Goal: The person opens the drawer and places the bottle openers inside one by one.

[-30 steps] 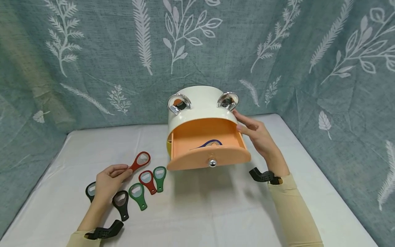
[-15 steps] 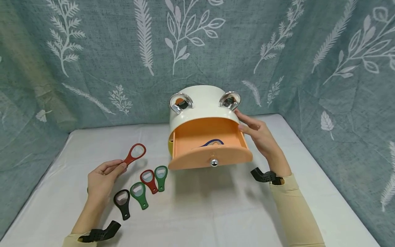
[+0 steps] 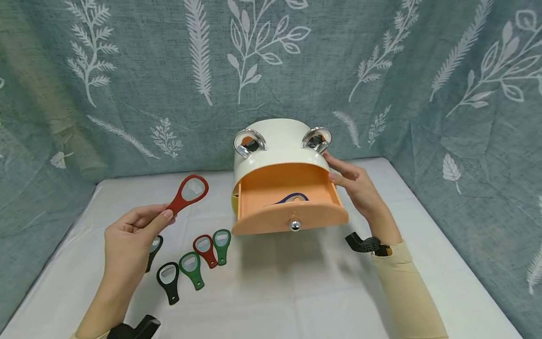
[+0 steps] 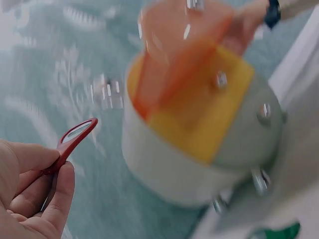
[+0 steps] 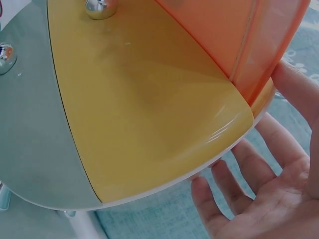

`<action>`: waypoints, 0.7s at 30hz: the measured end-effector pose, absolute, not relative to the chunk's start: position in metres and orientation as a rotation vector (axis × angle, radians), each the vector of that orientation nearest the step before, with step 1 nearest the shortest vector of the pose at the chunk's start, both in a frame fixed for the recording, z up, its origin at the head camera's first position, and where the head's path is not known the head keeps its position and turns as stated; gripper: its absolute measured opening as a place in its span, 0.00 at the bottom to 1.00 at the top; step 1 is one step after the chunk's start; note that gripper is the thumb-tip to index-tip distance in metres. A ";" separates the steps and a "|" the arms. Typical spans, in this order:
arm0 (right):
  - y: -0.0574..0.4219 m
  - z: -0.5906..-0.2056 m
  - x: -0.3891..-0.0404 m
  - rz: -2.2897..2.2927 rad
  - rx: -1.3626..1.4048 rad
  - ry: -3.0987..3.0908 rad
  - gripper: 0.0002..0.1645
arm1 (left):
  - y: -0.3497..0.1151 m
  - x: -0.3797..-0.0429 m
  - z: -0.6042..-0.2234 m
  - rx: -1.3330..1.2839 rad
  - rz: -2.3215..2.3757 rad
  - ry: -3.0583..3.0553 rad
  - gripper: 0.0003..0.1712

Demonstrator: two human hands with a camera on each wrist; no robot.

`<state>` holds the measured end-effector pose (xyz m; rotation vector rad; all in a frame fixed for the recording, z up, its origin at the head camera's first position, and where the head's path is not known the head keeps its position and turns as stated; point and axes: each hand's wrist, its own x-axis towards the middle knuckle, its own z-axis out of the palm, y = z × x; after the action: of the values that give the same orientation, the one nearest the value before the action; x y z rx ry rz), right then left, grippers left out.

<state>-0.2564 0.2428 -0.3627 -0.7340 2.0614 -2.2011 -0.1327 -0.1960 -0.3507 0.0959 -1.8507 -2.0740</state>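
Observation:
My left hand [image 3: 129,238] pinches a red bottle opener [image 3: 178,203] by its narrow handle, between thumb and fingers, raised above the table. In the left wrist view the opener [image 4: 62,154] is tilted, seen nearly edge-on. The right hand [image 3: 357,190] rests against the side of a small white cabinet [image 3: 275,141], its thumb at the side of the pulled-out orange drawer [image 3: 271,220]. Its fingers lie loosely spread along the shell in the right wrist view. Inside the drawer lies a blue-rimmed piece [image 3: 298,194], partly hidden by the drawer front.
Several bottle openers lie left of the cabinet: a red one [image 3: 206,255], two green ones [image 3: 197,278] [image 3: 222,256], a black one [image 3: 172,293], and another black one [image 3: 151,258] partly behind the left hand. Below the orange drawer are a shut yellow drawer [image 5: 144,109] and a grey-green one [image 5: 35,124].
My left hand has lifted the red bottle opener from near the table and drawn back toward me, uncovering a black opener. The right hand stays at the cabinet.

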 end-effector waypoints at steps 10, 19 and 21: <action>0.242 -0.362 -0.257 -2.208 -0.730 2.050 0.31 | -0.153 -0.125 -0.304 -0.236 -2.100 -1.977 0.15; 0.243 -0.365 -0.256 -2.205 -0.749 2.057 0.30 | -0.118 -0.137 -0.291 -0.433 -1.941 -2.118 0.14; 0.243 -0.365 -0.256 -2.206 -0.749 2.058 0.30 | -0.111 -0.143 -0.292 -0.479 -1.916 -2.136 0.13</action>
<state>-0.2560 0.2428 -0.3647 -0.7486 2.0577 -2.2060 -0.1426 -0.1107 -0.2918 -0.4795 -2.1357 -1.9164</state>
